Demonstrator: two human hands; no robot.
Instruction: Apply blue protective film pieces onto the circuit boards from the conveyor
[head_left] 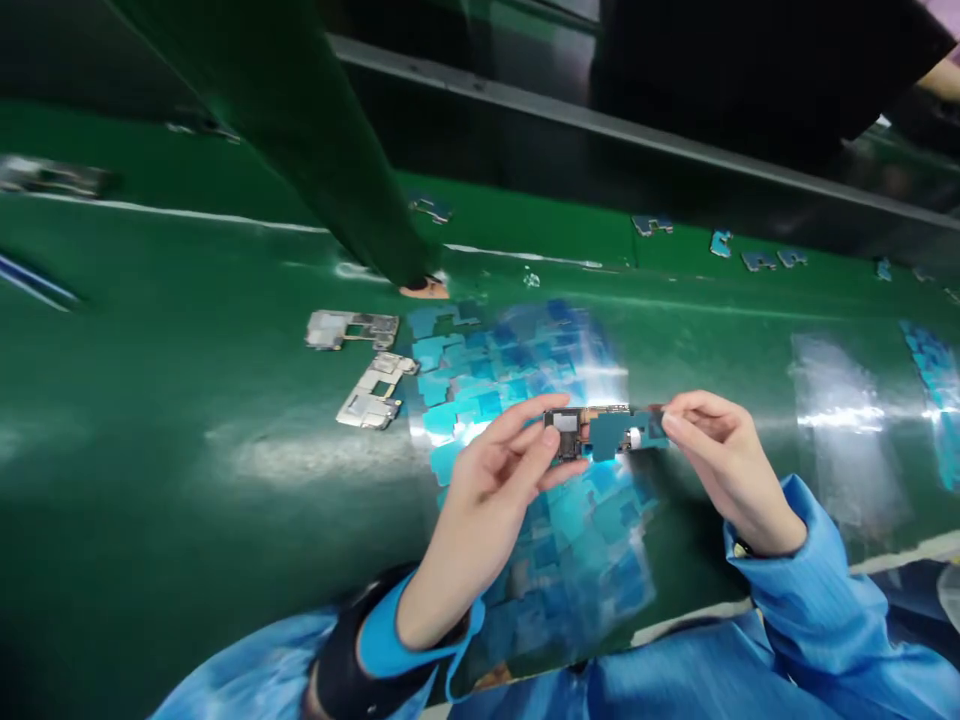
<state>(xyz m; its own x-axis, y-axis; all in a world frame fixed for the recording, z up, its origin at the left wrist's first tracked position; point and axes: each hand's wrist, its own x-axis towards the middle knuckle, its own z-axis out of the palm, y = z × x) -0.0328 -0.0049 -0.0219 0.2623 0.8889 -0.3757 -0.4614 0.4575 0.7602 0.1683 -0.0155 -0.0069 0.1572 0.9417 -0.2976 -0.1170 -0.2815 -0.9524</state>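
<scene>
My left hand (pixel 501 470) grips a small phone circuit board (pixel 567 440) by its left end, thumb on the face and fingers behind. A blue film piece (pixel 609 436) lies against the right part of that board. At its far right, my right hand (pixel 716 450) pinches a blue film end (pixel 654 428) between thumb and forefinger. Below both hands is a clear sheet (pixel 645 570) covered with many blue cut film pieces (pixel 517 350). Two more circuit boards, one upper (pixel 352 329) and one lower (pixel 377 391), lie left of the sheet.
A green pipe-like post (pixel 322 150) slants down to the green table (pixel 225 540). Several boards (pixel 651 226) lie along the back strip below a dark ledge (pixel 525 90). Tweezers (pixel 36 280) rest far left. A clear sheet (pixel 844 420) lies on the right.
</scene>
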